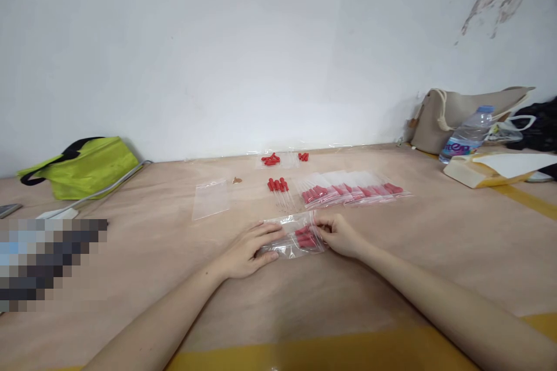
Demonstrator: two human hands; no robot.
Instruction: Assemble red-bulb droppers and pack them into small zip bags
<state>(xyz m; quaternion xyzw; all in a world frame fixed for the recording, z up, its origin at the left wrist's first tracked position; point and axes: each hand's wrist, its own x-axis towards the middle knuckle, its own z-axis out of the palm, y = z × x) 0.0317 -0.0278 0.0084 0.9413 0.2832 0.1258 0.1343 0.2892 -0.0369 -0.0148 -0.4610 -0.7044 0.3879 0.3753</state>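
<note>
A clear zip bag (289,250) with several red-capped pieces (306,236) inside lies flat in front of me, its zip edge to the right. My left hand (255,246) rests on the bag's left end, fingers stretched out. At the zip edge, my right hand (337,235) pinches the bag between closed fingers. Just beyond lie several loose red-capped thin clear droppers or tubes (278,186). To their right, several filled zip bags (352,190) overlap in a row. An unfilled zip bag (212,199) lies to the left.
Small red caps (270,159) lie on clear plastic near the wall. A lime-green bag (93,167) and cable stand at the left. At the right are a water bottle (467,134), a beige bag (435,119) and a yellow envelope (474,171). A blurred-out object (43,264) sits at the left edge.
</note>
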